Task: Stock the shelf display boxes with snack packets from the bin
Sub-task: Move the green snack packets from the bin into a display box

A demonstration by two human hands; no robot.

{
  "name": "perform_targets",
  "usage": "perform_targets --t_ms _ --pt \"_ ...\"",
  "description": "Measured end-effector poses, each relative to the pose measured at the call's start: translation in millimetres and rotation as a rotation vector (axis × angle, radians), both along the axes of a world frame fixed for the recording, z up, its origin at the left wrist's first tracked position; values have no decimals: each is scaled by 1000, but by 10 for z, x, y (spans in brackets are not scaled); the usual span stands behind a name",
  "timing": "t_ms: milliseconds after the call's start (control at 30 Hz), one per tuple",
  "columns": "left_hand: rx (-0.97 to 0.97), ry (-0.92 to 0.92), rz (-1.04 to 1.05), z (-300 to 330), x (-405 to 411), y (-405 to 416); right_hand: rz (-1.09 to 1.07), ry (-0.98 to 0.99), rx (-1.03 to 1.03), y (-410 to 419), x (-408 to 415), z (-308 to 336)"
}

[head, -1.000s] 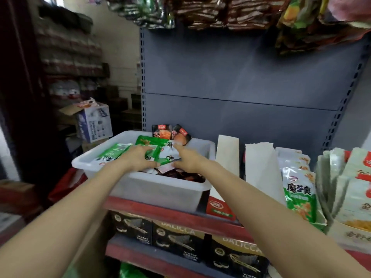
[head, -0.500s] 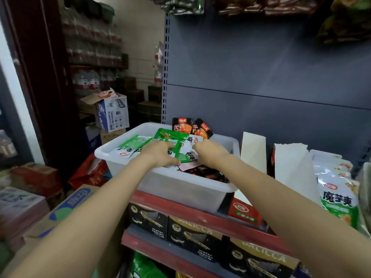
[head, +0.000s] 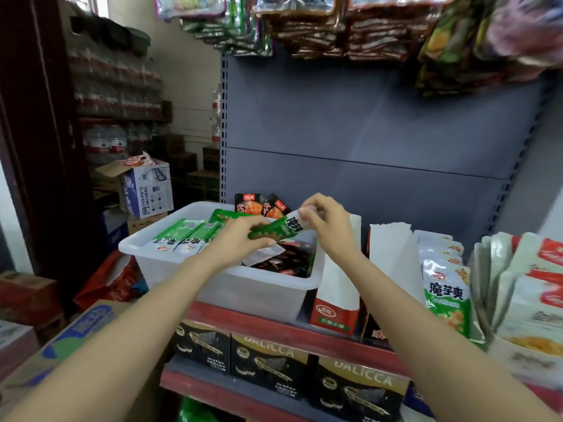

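Observation:
A white plastic bin (head: 243, 287) stands on the red-edged shelf, holding green packets (head: 182, 236) on its left side and dark red ones (head: 289, 263) lower right. Over the bin, both hands hold one green snack packet (head: 278, 229). My left hand (head: 240, 242) grips its lower left end and my right hand (head: 327, 223) pinches its white upper end. Right of the bin stand two open display boxes, one red and white (head: 335, 300) and one with a white flap (head: 393, 257).
Orange-and-black packets (head: 262, 205) lean at the bin's back wall. Filled boxes of green-and-white packets (head: 446, 296) and pale packets (head: 533, 287) stand at the right. Black wafer boxes (head: 268, 363) fill the shelf below. Hanging snack bags (head: 335, 28) crowd the top. Cartons (head: 146, 187) pile up at the left.
Both hands were down among the packets in the bin. They have risen, with one green packet lifted between them. The camera view has shifted a little.

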State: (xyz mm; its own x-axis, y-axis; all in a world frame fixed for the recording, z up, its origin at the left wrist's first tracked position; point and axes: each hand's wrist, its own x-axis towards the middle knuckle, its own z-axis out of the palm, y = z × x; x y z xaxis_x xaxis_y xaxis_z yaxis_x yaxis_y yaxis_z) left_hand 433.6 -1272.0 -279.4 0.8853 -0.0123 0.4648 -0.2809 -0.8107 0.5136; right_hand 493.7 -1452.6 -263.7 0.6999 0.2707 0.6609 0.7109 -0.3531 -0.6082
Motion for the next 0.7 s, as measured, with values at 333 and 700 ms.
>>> perform_targets --t_ms 333,700 --pt "-296 -70 -166 182 59 -1002 -113 134 137 -1023 -204 272" --pt "-329 -105 -425 332 207 -2342 -437 -109 -301 -2327 -485 635"
